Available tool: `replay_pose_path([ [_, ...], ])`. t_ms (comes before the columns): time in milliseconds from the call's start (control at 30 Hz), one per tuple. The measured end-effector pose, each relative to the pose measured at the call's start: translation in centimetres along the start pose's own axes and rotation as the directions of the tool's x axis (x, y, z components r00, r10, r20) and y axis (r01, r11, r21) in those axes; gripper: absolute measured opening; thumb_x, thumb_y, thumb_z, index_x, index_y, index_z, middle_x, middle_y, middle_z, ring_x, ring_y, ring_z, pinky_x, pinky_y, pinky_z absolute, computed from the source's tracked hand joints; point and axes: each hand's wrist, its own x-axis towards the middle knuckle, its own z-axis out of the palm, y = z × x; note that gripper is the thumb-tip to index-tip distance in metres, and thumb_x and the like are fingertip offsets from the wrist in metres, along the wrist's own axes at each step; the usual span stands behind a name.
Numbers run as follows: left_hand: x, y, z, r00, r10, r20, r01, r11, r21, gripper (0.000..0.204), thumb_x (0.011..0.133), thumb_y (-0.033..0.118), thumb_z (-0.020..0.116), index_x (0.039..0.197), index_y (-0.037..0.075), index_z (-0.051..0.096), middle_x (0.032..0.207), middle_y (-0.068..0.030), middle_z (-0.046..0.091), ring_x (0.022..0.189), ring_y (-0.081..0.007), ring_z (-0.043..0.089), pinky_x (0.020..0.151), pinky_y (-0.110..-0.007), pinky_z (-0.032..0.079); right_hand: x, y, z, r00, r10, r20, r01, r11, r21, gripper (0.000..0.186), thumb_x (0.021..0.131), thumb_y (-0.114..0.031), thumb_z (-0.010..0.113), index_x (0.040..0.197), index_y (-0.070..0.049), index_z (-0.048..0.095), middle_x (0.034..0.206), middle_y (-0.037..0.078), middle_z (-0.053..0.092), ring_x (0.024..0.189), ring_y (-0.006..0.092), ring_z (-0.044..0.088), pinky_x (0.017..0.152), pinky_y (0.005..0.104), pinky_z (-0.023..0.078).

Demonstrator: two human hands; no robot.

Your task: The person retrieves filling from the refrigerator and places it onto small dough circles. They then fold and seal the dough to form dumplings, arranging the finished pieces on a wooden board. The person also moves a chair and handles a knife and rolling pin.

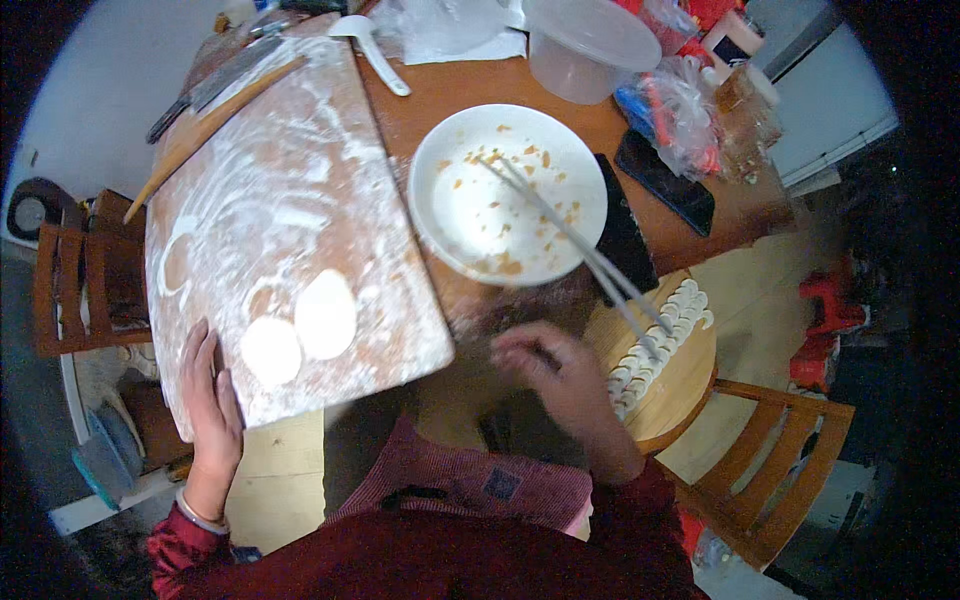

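A flour-dusted wooden board (230, 200) bears two white dough wrappers, one (271, 350) left of the other (325, 312). My left hand (212, 385) lies open along its lower left edge, fingers extended. My right hand (555, 380) hovers right of the board, slightly blurred, fingers loosely bent and apart, with nothing visible in them. Beside the board stands a white bowl (460, 225) with orange bits of filling and a pair of metal chopsticks (595, 258) across it. Rows of dumplings (660, 340) lie on a round wooden board (685, 395) to the right.
A rolling pin (210, 130), a cleaver (230, 75) and a white spoon (370, 55) lie at the far left. A plastic tub (590, 50), bags (685, 120) and dark phone-like slabs (660, 180) crowd the wooden table (420, 80). Wooden chairs flank it, left (70, 290) and right (760, 470).
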Motion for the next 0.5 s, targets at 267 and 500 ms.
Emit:
replay_pose_path([
  [267,-3.5,-2.3,-0.7,0.997,-0.048,0.065,0.053,0.995,-0.088,0.047,0.102,0.024,0.033,0.138,-0.006,0.037,0.146,-0.0263,0.031,0.138,-0.0390,0.030,0.114,-0.046,0.027,-1.7,-1.0,1.8,0.999,0.029,-0.034,-0.009,0.881,0.473,0.068,0.089,-0.013,0.068,0.138,0.000,0.022,0.112,0.014,0.055,0.093,0.0183,0.063,0.083,0.0321,0.054],
  [500,-5.0,-2.9,0.7,0.996,-0.057,0.063,0.058,0.998,-0.019,0.047,0.086,0.004,0.043,0.132,-0.007,0.042,0.141,-0.0288,0.039,0.133,-0.0446,0.036,0.113,-0.050,0.025,-1.2,-3.9,2.2,0.897,0.347,-0.273,-0.025,0.658,0.753,0.072,0.088,-0.016,0.069,0.140,-0.004,0.020,0.110,0.010,0.052,0.089,0.0149,0.061,0.081,0.0289,0.056],
])
